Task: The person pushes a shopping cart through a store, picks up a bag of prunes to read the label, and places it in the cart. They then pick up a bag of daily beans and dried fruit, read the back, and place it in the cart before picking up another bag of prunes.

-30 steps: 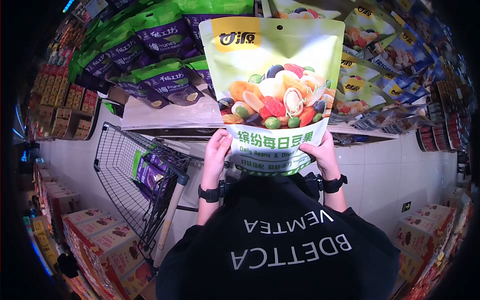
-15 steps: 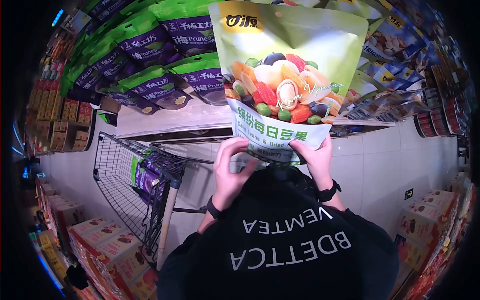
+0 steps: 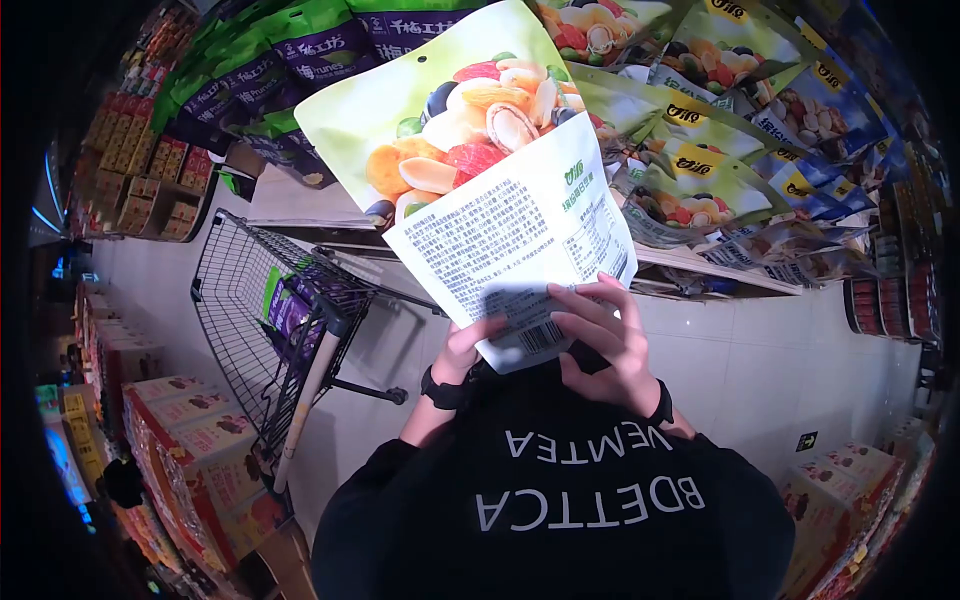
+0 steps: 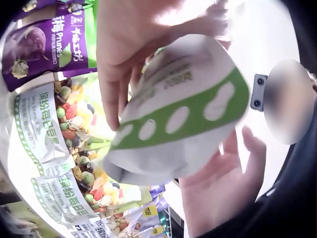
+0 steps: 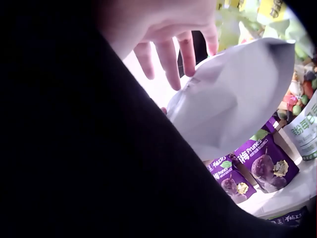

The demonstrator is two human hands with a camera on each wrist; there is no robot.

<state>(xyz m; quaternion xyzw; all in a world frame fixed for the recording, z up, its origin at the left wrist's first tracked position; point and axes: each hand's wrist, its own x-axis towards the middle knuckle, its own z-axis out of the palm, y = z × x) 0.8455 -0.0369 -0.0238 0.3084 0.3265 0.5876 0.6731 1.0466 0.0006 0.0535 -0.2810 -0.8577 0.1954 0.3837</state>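
In the head view, you held a large pouch (image 3: 470, 190) tilted before your chest, its finely printed panel and barcode facing you and its nut-and-bean picture slanting away at the top. Your left hand (image 3: 458, 350) pinched the lower left edge, thumb across the print. Your right hand (image 3: 610, 345) lay at the lower right corner, fingers extended over the panel and thumb held apart, not clamped on it. Beyond stood a shelf (image 3: 300, 205) with purple-and-green prune bags (image 3: 255, 85) on the left and green-yellow nut pouches (image 3: 700, 185) on the right. A cart (image 3: 245, 350) stood to your left, with purple packs (image 3: 290, 315) inside.

From the left wrist, the pouch showed its bottom end, with a green band of white ovals; your left fingers lay along one side, and your right palm showed below.

From the right wrist, your right fingers stretched down, spread, to the pale pouch's edge; a dark sleeve (image 5: 99, 148) covered much of the view.
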